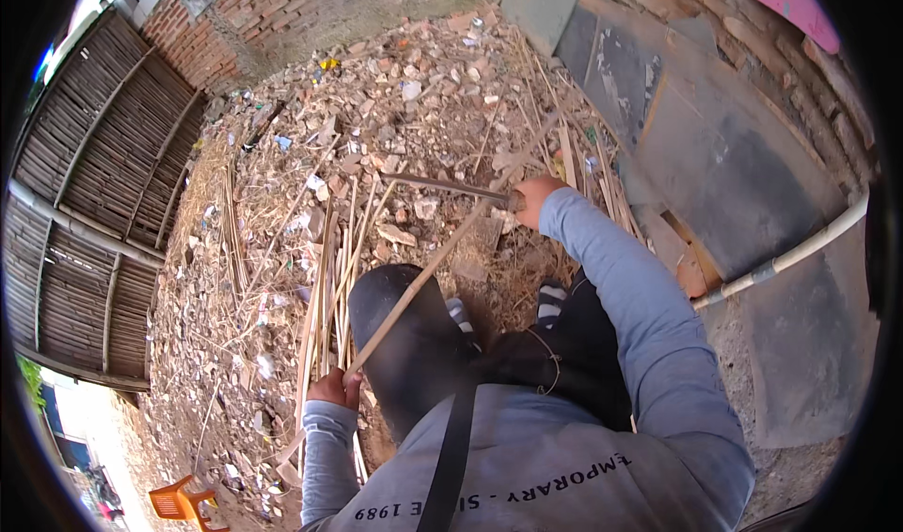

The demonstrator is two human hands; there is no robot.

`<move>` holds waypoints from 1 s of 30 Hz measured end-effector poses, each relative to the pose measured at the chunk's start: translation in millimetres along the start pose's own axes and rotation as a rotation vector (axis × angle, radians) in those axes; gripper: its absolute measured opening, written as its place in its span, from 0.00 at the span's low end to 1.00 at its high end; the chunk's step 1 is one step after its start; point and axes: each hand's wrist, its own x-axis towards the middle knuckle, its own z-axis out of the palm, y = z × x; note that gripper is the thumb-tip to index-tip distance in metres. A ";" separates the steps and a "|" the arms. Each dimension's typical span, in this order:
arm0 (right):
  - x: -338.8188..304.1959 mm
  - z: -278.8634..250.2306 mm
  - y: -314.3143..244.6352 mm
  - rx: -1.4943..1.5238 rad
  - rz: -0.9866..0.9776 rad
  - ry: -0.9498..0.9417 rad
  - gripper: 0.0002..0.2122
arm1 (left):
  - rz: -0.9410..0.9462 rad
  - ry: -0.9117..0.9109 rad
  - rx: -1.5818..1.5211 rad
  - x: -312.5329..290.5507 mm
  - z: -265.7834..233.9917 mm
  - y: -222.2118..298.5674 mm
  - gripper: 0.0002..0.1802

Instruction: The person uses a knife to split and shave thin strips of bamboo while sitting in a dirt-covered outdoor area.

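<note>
Bamboo strip (pixel 417 292) slants over a bent left knee (pixel 384 292) above rubble-strewn ground (pixel 273 344), its near end in the left hand (pixel 334 389), its far part crossing a long-bladed knife (pixel 447 187) close to the handle. The left hand is closed around the strip, thumb along it; the right hand (pixel 538 200) is wrapped in a fist around the knife's handle. Whether the blade touches the strip or only passes over or under it cannot be told.

The work appears to be in mid-course: this strip is already a narrow length, and similar loose strips (pixel 325 287) lie beside the left knee, seemingly cut to shape. How much trimming remains, on this piece or the others, the view does not settle.

The count: one strip in hand, one knife, two hands, two feet (pixel 459 316) in striped covering. The loose strips overlap too closely for a sure number, with a second bunch (pixel 229 222) farther left. One orange chair (pixel 179 502) stands at lower left; one pink board (pixel 790 3) shows at upper right.
</note>
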 end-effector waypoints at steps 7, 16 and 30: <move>20.9 11.1 58.0 0.110 0.128 0.259 0.16 | 0.057 0.048 -0.122 8.8 8.2 9.0 0.23; 21.5 -4.2 68.6 0.236 0.192 0.168 0.29 | 0.065 0.002 -0.135 13.5 10.4 6.4 0.26; 44.8 18.2 103.1 0.175 0.201 0.325 0.29 | 0.103 -0.060 -0.212 11.3 -4.7 -5.6 0.31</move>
